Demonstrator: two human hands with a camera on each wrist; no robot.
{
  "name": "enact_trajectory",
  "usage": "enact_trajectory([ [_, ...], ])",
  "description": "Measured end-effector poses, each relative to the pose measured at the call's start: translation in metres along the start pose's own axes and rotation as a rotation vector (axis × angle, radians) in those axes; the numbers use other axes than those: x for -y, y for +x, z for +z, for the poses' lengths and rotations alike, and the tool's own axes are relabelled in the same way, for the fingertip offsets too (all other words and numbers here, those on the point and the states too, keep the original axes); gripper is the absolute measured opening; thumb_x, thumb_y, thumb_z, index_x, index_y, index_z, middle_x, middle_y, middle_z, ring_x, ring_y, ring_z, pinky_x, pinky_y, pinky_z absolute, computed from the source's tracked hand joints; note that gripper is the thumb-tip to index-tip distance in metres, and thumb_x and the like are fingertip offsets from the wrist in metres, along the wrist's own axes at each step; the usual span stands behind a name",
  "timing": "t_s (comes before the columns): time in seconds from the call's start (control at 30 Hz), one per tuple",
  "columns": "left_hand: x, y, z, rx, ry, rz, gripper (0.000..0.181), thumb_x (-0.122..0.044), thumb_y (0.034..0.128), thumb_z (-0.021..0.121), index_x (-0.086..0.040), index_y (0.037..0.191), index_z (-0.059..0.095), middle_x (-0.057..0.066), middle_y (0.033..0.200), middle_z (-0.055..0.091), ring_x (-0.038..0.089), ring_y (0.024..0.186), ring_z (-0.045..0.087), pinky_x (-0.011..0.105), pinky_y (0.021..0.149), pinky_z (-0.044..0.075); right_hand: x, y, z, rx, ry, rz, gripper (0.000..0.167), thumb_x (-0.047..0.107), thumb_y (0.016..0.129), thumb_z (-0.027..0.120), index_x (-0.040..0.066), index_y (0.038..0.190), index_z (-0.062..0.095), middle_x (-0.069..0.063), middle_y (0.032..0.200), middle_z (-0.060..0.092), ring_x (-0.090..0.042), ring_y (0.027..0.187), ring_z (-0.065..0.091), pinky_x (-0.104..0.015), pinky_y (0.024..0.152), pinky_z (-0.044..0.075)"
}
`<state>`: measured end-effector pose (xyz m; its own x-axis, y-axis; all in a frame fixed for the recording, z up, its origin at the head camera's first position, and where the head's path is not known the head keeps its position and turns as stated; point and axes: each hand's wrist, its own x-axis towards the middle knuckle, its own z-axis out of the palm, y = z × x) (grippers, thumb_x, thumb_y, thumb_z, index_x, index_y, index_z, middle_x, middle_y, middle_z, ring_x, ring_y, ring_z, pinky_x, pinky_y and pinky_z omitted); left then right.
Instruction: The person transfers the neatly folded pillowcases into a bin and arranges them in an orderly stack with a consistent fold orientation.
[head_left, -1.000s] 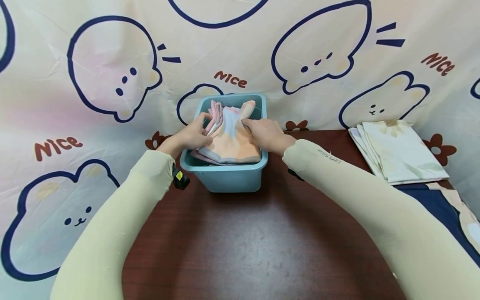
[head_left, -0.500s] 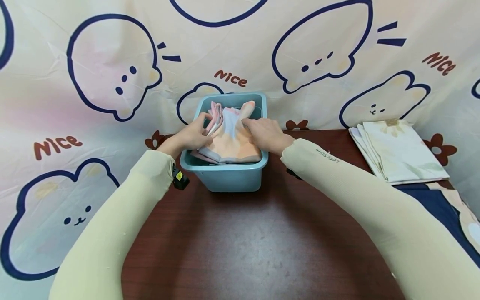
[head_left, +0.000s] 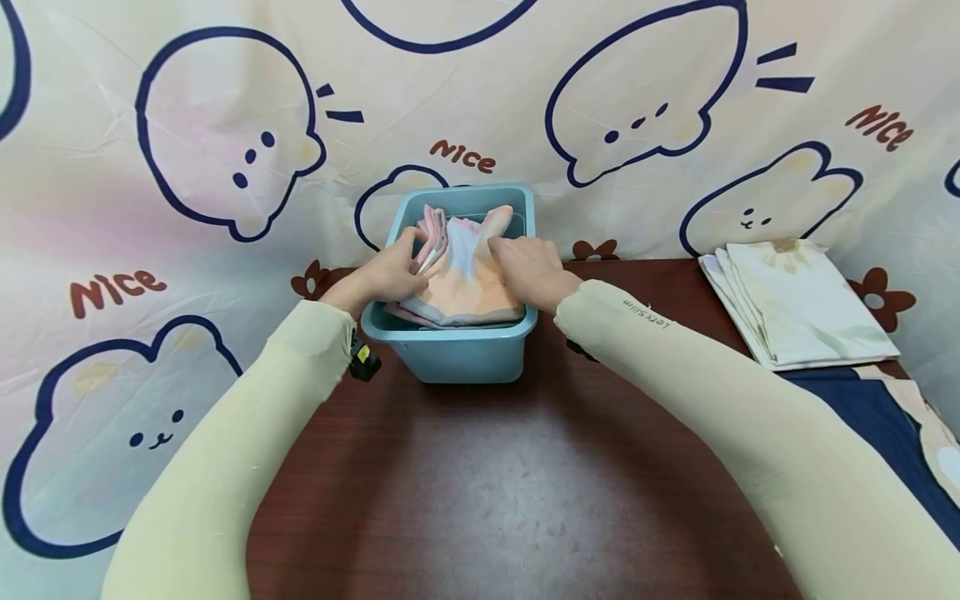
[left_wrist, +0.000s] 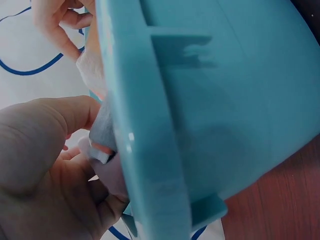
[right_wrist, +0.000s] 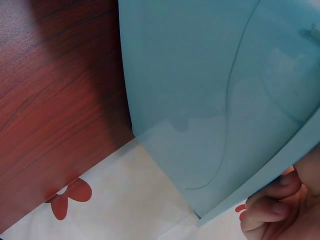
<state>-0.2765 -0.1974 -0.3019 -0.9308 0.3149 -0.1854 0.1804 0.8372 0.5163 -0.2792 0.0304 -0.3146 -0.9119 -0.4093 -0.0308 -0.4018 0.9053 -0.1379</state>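
A light blue plastic bin (head_left: 471, 354) stands on the table against the backdrop, with folded peach, pink and pale blue cloth (head_left: 465, 283) inside it. At the bin's left side, my left hand (head_left: 386, 271) pinches the cloth's folded pink edge; the left wrist view shows the thumb and fingers of the left hand (left_wrist: 55, 155) around grey and pink cloth (left_wrist: 103, 130) by the rim. My right hand (head_left: 531, 268) grips the cloth at the right side, fingertips partly hidden. In the right wrist view, curled fingers of the right hand (right_wrist: 287, 210) show beyond the rim (right_wrist: 260, 177).
A stack of folded white cloth (head_left: 813, 304) lies at the table's right rear. Dark blue cloth (head_left: 862, 408) and beige cloth (head_left: 926, 417) lie in front of it. Behind the brown table (head_left: 480, 483) hangs a printed backdrop (head_left: 480, 83).
Both hands stay at the cloth in the bin. The upper cloth has shifted down slightly, and the right wrist and sleeve have moved a little left.
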Motion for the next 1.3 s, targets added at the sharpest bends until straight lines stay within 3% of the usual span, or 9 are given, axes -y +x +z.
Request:
enact_trajectory([
  [0.23,-0.001,0.0,0.0,0.001,0.011,-0.005,0.066,-0.008,0.0959,0.057,-0.008,0.15,0.018,0.006,0.075,0.039,0.019,0.057,0.041,0.034,0.062,0.039,0.0,0.0,0.0,0.001,0.0,0.028,0.014,0.013,0.102,0.05,0.014,0.116,0.054,-0.009,0.098,0.066,-0.027,0.088,0.064,-0.046,0.074,0.055],
  [0.3,-0.002,0.0,0.0,0.004,0.013,-0.006,0.065,-0.009,0.0968,0.056,-0.007,0.15,0.019,0.014,0.089,0.051,0.025,0.071,0.052,0.039,0.072,0.044,0.0,0.0,0.0,-0.008,-0.012,0.028,0.023,0.017,0.102,0.054,0.013,0.124,0.054,-0.01,0.102,0.068,-0.028,0.089,0.066,-0.046,0.075,0.056],
  [0.37,-0.004,0.0,0.0,0.02,0.023,-0.016,0.061,-0.011,0.0986,0.054,-0.008,0.15,0.022,0.024,0.114,0.056,0.034,0.095,0.059,0.046,0.086,0.048,-0.001,-0.001,0.0,-0.013,-0.024,0.025,0.031,0.023,0.1,0.059,0.012,0.129,0.053,-0.011,0.106,0.07,-0.028,0.09,0.067,-0.046,0.075,0.058],
  [0.47,-0.007,-0.001,0.001,0.065,0.053,-0.025,0.055,-0.015,0.1011,0.052,-0.007,0.15,0.028,0.029,0.148,0.043,0.042,0.129,0.05,0.056,0.106,0.042,-0.001,-0.003,0.0,-0.022,-0.037,0.012,0.037,0.031,0.099,0.063,0.01,0.129,0.055,-0.011,0.11,0.071,-0.027,0.09,0.069,-0.044,0.076,0.059],
  [0.53,-0.01,-0.001,0.001,0.104,0.082,-0.023,0.052,-0.019,0.1024,0.051,-0.006,0.149,0.032,0.029,0.153,0.039,0.044,0.137,0.045,0.059,0.111,0.039,-0.002,-0.003,0.0,-0.027,-0.034,0.007,0.036,0.032,0.099,0.065,0.01,0.126,0.058,-0.011,0.11,0.072,-0.027,0.091,0.07,-0.043,0.077,0.06],
  [0.67,-0.013,-0.003,0.002,0.146,0.111,-0.007,0.05,-0.021,0.1031,0.051,-0.004,0.147,0.036,0.027,0.152,0.041,0.042,0.138,0.046,0.058,0.112,0.039,-0.003,-0.004,0.001,-0.044,-0.023,-0.004,0.033,0.032,0.099,0.065,0.009,0.123,0.06,-0.01,0.109,0.072,-0.027,0.091,0.07,-0.044,0.076,0.06],
  [0.9,-0.012,-0.004,0.001,0.136,0.096,0.01,0.048,-0.021,0.1021,0.049,-0.002,0.145,0.039,0.029,0.146,0.047,0.043,0.132,0.05,0.058,0.109,0.041,-0.007,-0.004,0.003,-0.062,0.004,-0.026,0.029,0.035,0.1,0.062,0.011,0.117,0.061,-0.007,0.099,0.07,-0.025,0.084,0.067,-0.044,0.071,0.058],
  [1.13,-0.01,-0.004,0.001,0.121,0.067,-0.008,0.045,-0.022,0.1024,0.051,-0.005,0.143,0.042,0.027,0.145,0.049,0.042,0.131,0.052,0.059,0.11,0.041,-0.01,-0.005,0.004,-0.067,0.068,-0.044,0.039,0.037,0.101,0.059,0.013,0.132,0.06,-0.007,0.116,0.072,-0.024,0.094,0.069,-0.045,0.077,0.059],
  [1.3,-0.011,-0.006,0.001,0.112,0.054,0.01,0.045,-0.022,0.103,0.051,-0.005,0.144,0.042,0.027,0.144,0.05,0.04,0.128,0.053,0.058,0.11,0.042,-0.011,-0.006,0.004,-0.062,0.122,-0.05,0.042,0.038,0.101,0.058,0.013,0.134,0.06,-0.005,0.116,0.072,-0.021,0.098,0.069,-0.043,0.08,0.058],
])
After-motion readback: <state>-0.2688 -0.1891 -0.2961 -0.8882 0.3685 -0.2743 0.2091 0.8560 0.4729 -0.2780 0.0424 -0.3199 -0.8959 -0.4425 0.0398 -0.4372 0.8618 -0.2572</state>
